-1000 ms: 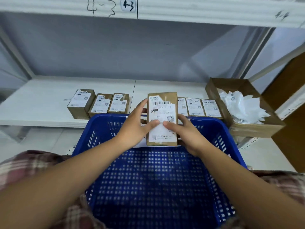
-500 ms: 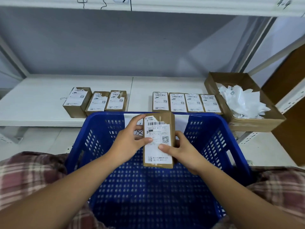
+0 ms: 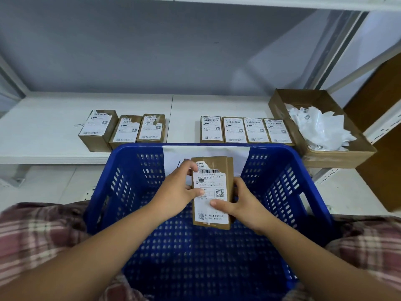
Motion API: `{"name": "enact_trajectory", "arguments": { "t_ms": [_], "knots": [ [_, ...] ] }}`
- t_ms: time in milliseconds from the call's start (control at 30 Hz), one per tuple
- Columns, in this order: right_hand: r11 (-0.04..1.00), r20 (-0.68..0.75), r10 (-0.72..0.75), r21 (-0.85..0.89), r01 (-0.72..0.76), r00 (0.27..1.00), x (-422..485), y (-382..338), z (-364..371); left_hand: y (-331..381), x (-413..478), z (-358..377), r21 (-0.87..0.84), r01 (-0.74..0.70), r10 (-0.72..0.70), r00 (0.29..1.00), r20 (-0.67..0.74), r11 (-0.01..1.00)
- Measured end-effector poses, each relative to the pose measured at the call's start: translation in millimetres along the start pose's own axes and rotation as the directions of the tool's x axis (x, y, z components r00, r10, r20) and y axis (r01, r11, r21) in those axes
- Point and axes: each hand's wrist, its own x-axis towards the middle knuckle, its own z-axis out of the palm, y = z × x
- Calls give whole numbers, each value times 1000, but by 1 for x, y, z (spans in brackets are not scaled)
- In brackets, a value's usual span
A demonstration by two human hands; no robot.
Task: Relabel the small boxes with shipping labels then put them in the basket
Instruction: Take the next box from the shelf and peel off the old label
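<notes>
- The white metal shelf [image 3: 43, 127] is basically the workbench. Everything's lined up along its front edge, probably so it's all within easy reach.
- The blue perforated plastic basket [image 3: 282, 192] sits right in front of the person, its far rim close against the shelf edge. Looks set up so finished boxes only have to drop a short way. Nothing is lying on the part of its floor that shows.
- The open brown cardboard tray [image 3: 338, 158] on the right holds crumpled white paper, most likely peeled label scraps parked out of the way.
- A row of four small brown labelled boxes [image 3: 245, 129] sits just behind the basket, and three more boxes with torn labels [image 3: 125, 129] are off to the left. That seems to be a sorted-versus-waiting split, though which is which isn't clear.
- The small brown cardboard box with a white shipping label [image 3: 211, 181] is held upright above the basket floor, label facing the person.
- The left hand [image 3: 175, 192] grips its left edge, thumb on the label. The right hand [image 3: 245, 205] wraps the right edge, thumb pressing lower down. Probably smoothing the label while steadying it.
- Versus a second ago, the box has come down from the basket's far rim to well inside it, and the fourth box in the right row is no longer hidden behind it.
</notes>
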Motion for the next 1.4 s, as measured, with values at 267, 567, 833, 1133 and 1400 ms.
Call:
{"name": "enact_trajectory", "arguments": {
  "t_ms": [267,567,833,1133,1400],
  "knots": [
    [999,-70,-12,42,15,997,-1,-1,6,-1,-3,4,-2,-12,12,1000,-16,1000],
    [998,-89,-39,-48,35,995,-8,-6,17,1,-4,9,91,-28,53,957,-286,995],
    [998,-50,-43,-43,41,998,-13,-5,26,-2,1,16,-43,-61,26,826,-564,997],
    [997,-80,-65,-51,61,995,-11,-11,24,1,2,13,-19,-115,84,824,-560,993],
    [998,-113,-57,-29,54,992,-11,-8,26,-2,0,16,33,-142,138,840,-525,989]
  ]
}}
